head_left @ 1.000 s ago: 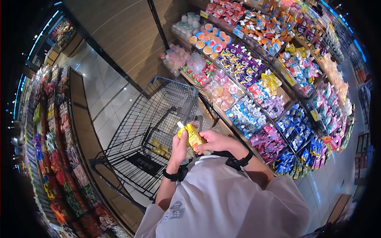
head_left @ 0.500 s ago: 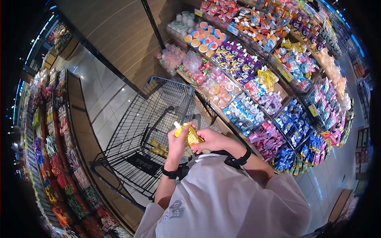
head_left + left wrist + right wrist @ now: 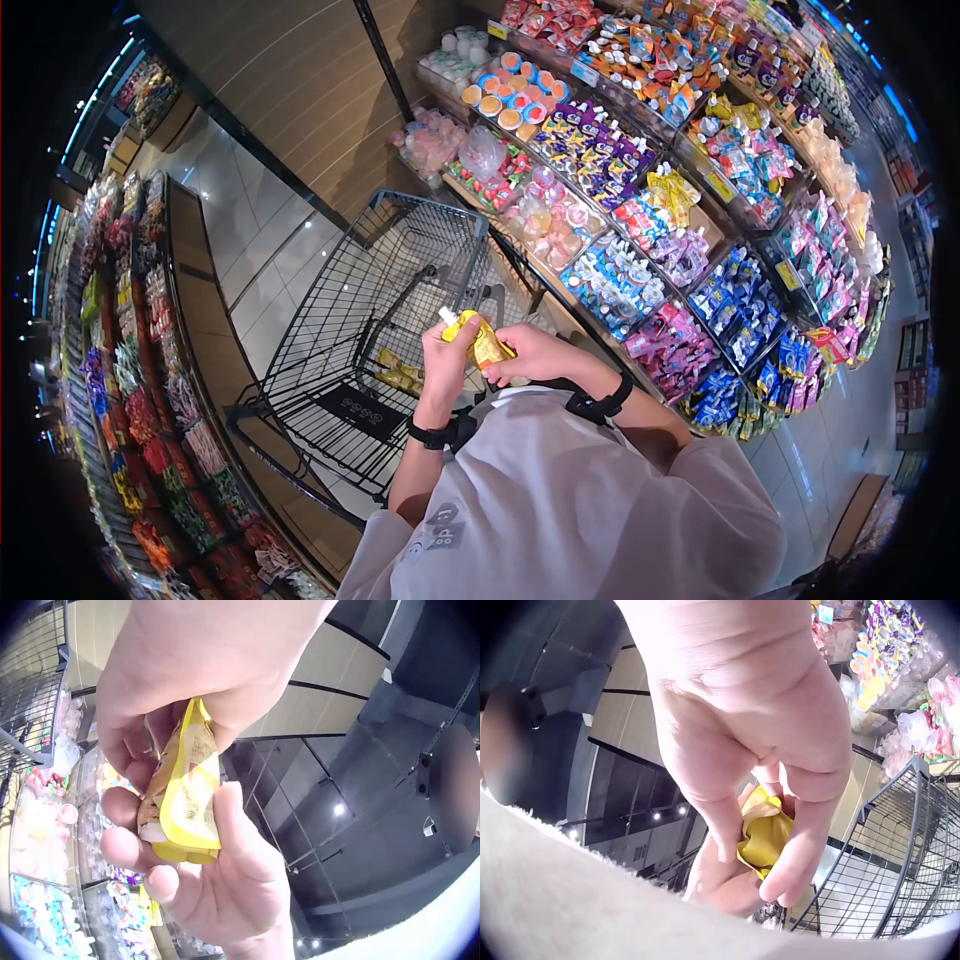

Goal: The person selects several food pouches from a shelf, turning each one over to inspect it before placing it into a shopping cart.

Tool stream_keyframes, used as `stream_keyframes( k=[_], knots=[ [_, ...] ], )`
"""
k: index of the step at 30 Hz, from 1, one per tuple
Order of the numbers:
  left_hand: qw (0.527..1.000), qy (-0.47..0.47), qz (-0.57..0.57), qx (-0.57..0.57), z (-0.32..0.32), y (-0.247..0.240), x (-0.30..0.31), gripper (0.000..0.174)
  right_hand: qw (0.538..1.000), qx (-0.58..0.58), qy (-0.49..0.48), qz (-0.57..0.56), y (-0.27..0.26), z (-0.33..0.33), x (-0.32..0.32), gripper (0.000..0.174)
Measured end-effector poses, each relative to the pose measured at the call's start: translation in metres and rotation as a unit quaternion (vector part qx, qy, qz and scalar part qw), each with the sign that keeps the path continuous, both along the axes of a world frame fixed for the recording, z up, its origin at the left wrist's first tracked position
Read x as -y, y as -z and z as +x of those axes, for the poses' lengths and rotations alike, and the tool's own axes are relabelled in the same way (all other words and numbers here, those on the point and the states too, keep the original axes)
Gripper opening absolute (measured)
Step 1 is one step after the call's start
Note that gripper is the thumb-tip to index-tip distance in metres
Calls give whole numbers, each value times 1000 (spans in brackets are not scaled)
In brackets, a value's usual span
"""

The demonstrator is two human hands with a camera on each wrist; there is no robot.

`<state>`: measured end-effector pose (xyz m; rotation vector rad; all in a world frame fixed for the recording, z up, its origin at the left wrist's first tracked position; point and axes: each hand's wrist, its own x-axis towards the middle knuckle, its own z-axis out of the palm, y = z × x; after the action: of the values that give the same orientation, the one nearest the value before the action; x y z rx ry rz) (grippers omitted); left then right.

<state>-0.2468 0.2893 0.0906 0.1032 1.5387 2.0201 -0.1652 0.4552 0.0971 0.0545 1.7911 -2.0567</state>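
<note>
Both hands hold a yellow spout pouch with a white cap, in front of the chest and over the near end of the cart. My left hand grips it near the cap, the thumb across its face. My right hand pinches the lower end between thumb and fingers. In the left wrist view, the pouch shows a pale panel of print and a bulging base. In the right wrist view, its yellow foil looks creased; the cap is hidden there.
A black wire shopping cart stands ahead, with yellow packets inside. Tiered bins of pouches and jelly cups rise at the right. A rack of wrapped sweets runs along the left.
The pouch has turned in the hands, so less of its printed front shows in the head view. Both hands and the pouch have shifted slightly left.
</note>
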Motion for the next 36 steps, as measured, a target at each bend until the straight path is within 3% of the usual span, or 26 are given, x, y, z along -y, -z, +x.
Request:
stream_keyframes(
  k=[16, 19, 21, 27, 36],
  knots=[
    [996, 3, 59, 69, -14, -8, 5, 20, 998, -20, -12, 57, 2, -17, -2, 28],
    [995, 43, 72, 57, -18, -10, 8, 27, 999, -24, -20, 44, 3, -21, -2, 27],
    [986, 57, 137, 70, -18, -18, 9, 36, 999, 6, 5, -49, 2, -21, 0, 26],
    [995, 78, 60, -20, -27, 23, 20, 40, 997, 28, -4, -69, 2, -25, -6, 25],
    [997, 39, 61, 2, -25, 20, 12, 42, 998, 24, -2, -54, 6, -27, -7, 27]
  ],
)
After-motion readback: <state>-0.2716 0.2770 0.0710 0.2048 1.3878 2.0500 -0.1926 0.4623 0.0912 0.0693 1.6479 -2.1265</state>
